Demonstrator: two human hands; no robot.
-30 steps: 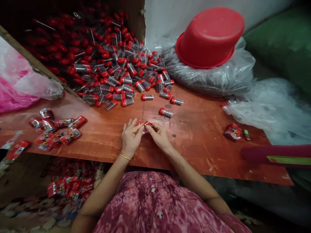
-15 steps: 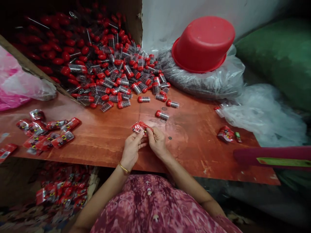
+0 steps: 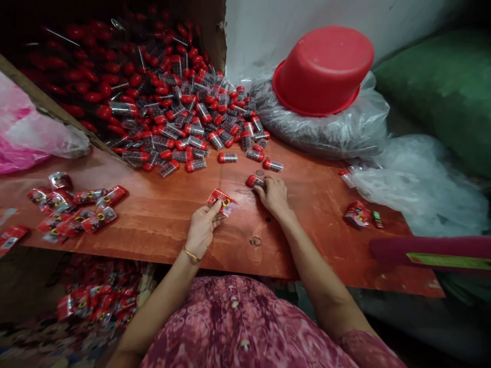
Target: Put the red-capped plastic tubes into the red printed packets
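My left hand (image 3: pixel 202 227) pinches a small red printed sachet (image 3: pixel 222 200) just above the reddish wooden board (image 3: pixel 307 225). My right hand (image 3: pixel 273 193) has reached forward and its fingers close round a small clear tube with a red cap (image 3: pixel 253 180) lying on the board. A big heap of the same red-capped tubes (image 3: pixel 184 117) spills out of a cardboard box (image 3: pixel 46 105) at the back left. Several filled red sachets (image 3: pixel 76 207) lie in a pile at the left of the board.
An upturned red plastic basin (image 3: pixel 324 69) sits on a clear bag of dark stuff (image 3: pixel 330 130) at the back right. More clear plastic (image 3: pixel 418 184) lies at the right, with red sachets (image 3: pixel 357 213) beside it. A pink bag (image 3: pixel 23 138) is at far left. Sachets (image 3: pixel 95 301) lie below the board.
My right hand let go of the sachet and reached forward onto a tube. My left hand keeps the sachet and has barely moved.
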